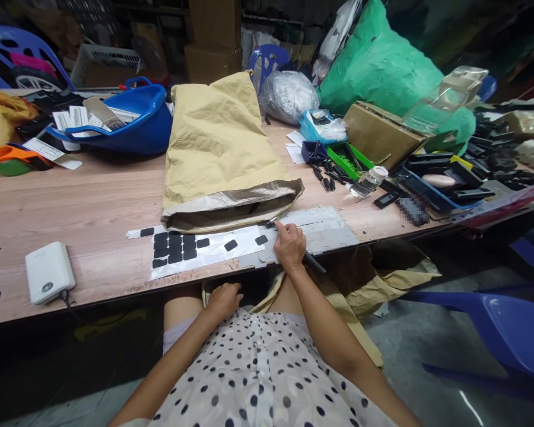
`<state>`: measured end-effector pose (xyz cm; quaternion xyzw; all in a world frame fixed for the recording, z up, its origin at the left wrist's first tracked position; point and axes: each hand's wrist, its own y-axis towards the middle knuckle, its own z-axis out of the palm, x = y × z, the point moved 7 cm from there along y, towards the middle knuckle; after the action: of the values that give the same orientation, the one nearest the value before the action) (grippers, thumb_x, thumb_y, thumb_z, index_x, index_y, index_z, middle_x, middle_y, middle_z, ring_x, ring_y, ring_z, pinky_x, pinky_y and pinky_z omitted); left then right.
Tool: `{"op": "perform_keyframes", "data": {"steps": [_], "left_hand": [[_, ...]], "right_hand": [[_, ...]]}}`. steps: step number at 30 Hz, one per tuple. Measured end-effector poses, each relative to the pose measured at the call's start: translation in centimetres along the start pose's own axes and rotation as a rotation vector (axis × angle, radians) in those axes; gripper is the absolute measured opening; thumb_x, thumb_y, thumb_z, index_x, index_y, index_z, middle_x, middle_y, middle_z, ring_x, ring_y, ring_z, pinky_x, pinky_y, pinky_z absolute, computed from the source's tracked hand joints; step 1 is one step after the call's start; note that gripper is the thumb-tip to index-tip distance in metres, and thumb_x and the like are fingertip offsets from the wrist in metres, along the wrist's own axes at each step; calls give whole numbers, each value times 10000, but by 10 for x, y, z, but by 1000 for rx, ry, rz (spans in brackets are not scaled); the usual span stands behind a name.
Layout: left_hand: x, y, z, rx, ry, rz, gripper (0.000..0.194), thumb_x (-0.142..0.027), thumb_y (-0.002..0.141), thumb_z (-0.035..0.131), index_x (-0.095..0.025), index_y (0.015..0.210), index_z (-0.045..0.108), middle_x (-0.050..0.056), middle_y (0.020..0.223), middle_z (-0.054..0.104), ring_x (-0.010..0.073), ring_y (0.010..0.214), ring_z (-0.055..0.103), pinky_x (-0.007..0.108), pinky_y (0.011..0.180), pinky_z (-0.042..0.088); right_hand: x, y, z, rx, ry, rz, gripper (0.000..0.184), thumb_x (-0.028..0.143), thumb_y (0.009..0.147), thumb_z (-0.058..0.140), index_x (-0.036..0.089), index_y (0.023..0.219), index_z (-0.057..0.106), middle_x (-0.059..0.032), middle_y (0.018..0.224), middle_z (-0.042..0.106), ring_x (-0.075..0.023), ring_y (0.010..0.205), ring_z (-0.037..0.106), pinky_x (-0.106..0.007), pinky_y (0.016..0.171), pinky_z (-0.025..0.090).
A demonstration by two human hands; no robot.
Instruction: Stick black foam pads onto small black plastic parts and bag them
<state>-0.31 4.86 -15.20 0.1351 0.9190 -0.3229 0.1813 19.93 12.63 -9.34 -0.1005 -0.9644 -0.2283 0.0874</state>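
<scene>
My right hand point(289, 243) is closed around a tool with a dark handle point(315, 263) and a small metal end point(271, 222). It rests over a grey board point(311, 228) at the table edge. Just left of it lies a white sheet point(218, 255) with black rounded stickers point(175, 246), several in a block and a few apart. Below the edge, at my lap, my left hand point(225, 300) has its fingers curled beside a dark opening; what they hold, if anything, is hidden.
A tan paper sack point(218, 142) lies mouth-forward behind the sheet. At left are a white power bank point(50, 273) with a cable and a blue basin point(146, 127) of papers. A green tray point(349, 159), bottle point(368, 181) and black parts stand right. A purple chair point(507, 326) is at lower right.
</scene>
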Motion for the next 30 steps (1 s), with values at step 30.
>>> {"op": "perform_keyframes", "data": {"steps": [30], "left_hand": [[-20, 49, -118, -783, -72, 302, 147, -307, 890, 649, -252, 1001, 728, 57, 966, 697, 260, 968, 581, 398, 876, 446]], "right_hand": [[4, -1, -1, -5, -15, 9, 441, 110, 875, 506, 285, 1235, 691, -76, 985, 586, -217, 868, 425, -326, 723, 294]]}}
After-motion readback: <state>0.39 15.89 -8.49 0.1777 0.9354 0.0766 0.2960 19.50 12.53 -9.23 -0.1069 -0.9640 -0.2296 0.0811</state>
